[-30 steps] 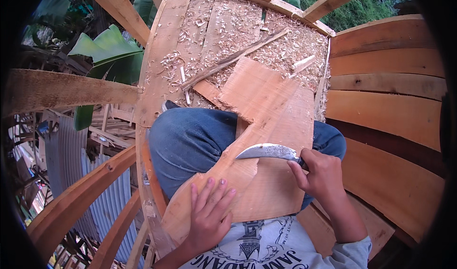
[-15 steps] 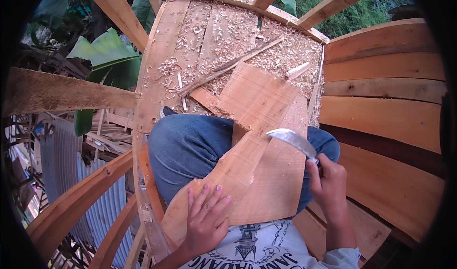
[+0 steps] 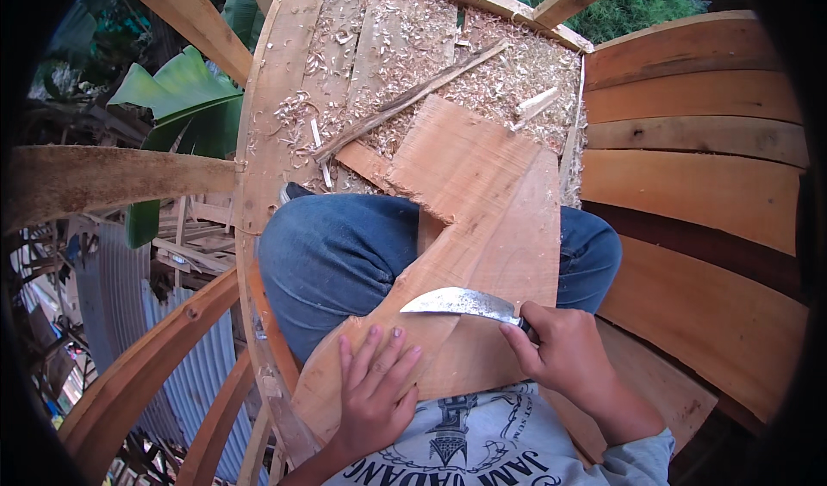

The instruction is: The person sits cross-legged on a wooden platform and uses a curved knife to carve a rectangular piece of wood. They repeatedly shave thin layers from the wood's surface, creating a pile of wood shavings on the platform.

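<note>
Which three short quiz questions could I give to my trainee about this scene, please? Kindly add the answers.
1. Which grip holds the curved knife?
2. True or false: the left grip rests on the cut wooden board with its fingers curled into a fist.
3. Fill the gap: many curly wood ____ lie scattered over the planks.

Key:
1. The right grip.
2. False; its fingers are extended over the wood.
3. Shavings.
</note>
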`<state>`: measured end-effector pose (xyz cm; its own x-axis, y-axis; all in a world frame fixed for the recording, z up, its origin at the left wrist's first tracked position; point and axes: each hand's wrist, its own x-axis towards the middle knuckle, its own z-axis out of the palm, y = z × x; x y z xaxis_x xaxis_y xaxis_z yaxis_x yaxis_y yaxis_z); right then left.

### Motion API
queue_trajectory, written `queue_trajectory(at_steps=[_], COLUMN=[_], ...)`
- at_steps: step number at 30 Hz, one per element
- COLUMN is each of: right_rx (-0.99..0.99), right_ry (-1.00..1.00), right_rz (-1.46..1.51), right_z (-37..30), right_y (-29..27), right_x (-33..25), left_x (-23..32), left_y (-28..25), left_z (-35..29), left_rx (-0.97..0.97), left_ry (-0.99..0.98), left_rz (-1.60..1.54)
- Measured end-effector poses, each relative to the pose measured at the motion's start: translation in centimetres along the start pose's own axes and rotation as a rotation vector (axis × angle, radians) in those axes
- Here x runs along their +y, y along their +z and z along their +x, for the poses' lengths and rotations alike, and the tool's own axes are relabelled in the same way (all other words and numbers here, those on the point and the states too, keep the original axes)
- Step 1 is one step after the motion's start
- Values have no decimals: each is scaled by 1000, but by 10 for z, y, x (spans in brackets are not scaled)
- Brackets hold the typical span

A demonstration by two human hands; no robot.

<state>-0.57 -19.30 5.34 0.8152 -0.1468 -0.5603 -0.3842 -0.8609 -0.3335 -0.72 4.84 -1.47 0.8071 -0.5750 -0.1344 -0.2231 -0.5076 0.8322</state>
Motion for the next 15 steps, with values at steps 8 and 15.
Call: queue_trajectory(at_steps=[8, 15], right_rx=[148, 344], right_ry=[-112, -96], right_rz=[-277, -330], right_z=[12, 27], right_y=[3, -6], right_x=[11, 24], left_x=[-1, -1], left_y=[2, 0], left_z=[1, 1], left_rx=[-7, -14], left_ry=[0, 1], left_rz=[51, 49])
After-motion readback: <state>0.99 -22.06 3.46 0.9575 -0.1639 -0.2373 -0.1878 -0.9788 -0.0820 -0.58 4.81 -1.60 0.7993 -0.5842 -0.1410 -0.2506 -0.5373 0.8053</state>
